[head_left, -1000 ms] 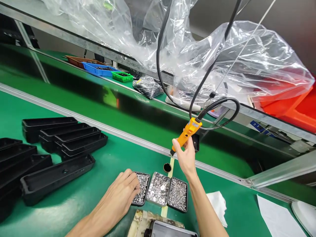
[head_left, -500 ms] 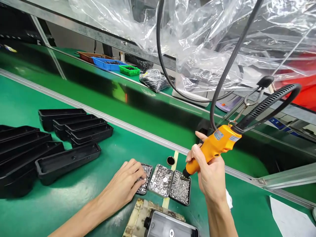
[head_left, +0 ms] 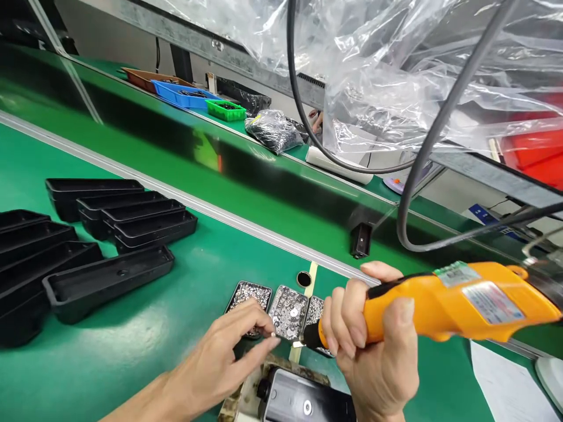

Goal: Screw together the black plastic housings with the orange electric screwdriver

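My right hand (head_left: 373, 351) grips an orange electric screwdriver (head_left: 444, 302), held nearly level with its black tip pointing left over the small trays of screws (head_left: 288, 305). A black cable (head_left: 422, 164) runs up from its rear. My left hand (head_left: 224, 357) hovers by the trays with thumb and forefinger pinched together close to the driver's tip; a tiny screw may be between them, too small to tell. Just below both hands lies a black housing (head_left: 303, 401) on a camouflage-patterned pad (head_left: 237, 398).
Several black plastic housings (head_left: 109, 234) are stacked on the green mat (head_left: 132, 351) at left. A glossy green conveyor (head_left: 220, 170) runs behind, with blue and green bins (head_left: 206, 99) beyond. Clear plastic sheeting (head_left: 396, 70) hangs overhead. White paper (head_left: 505, 387) lies at right.
My right hand brought the screwdriver down and toward me, tilting it level. My left hand left the screw tray and pinched its fingers near the driver's tip.
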Demonstrator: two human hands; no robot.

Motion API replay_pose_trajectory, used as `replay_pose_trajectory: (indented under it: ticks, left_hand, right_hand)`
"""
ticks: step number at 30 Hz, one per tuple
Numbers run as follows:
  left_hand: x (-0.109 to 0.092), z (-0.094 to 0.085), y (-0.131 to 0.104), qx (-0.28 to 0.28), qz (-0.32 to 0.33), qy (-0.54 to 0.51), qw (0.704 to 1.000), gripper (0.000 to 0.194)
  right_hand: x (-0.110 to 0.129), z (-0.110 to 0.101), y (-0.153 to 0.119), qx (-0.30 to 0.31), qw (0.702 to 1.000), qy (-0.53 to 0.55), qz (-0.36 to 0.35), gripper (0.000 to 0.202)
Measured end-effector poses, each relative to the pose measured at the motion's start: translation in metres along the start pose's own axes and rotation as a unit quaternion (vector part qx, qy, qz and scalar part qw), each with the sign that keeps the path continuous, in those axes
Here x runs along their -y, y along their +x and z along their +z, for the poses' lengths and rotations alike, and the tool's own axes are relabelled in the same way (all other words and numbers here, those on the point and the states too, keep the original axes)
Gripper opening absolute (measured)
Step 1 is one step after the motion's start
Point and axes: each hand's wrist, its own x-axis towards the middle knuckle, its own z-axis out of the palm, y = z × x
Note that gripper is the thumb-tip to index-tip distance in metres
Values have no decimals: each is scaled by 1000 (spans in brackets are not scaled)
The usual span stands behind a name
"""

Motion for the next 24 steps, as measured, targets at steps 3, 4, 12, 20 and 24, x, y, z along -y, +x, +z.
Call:
replay_pose_trajectory:
  ticks: [3, 4, 12, 20, 24]
  left_hand:
    - [0, 2, -2, 5, 69, 7, 998, 8]
    - [0, 2, -2, 8, 83, 11, 996, 11]
    - [-3, 3, -6, 27, 109, 44, 993, 14]
    - [-7, 2, -5, 35, 123, 89, 988, 7]
    - [-11, 3, -4, 24, 144, 116, 982, 9]
  right_hand:
    - [1, 3, -4, 6, 1000, 3, 4, 22]
    - [1, 4, -5, 9, 1000, 4, 8, 23]
    - [-2, 6, -12, 41, 998, 8, 36, 22]
    - [-5, 6, -14, 61, 997, -14, 45, 22]
    - [-6, 6, -17, 75, 996, -31, 48, 23]
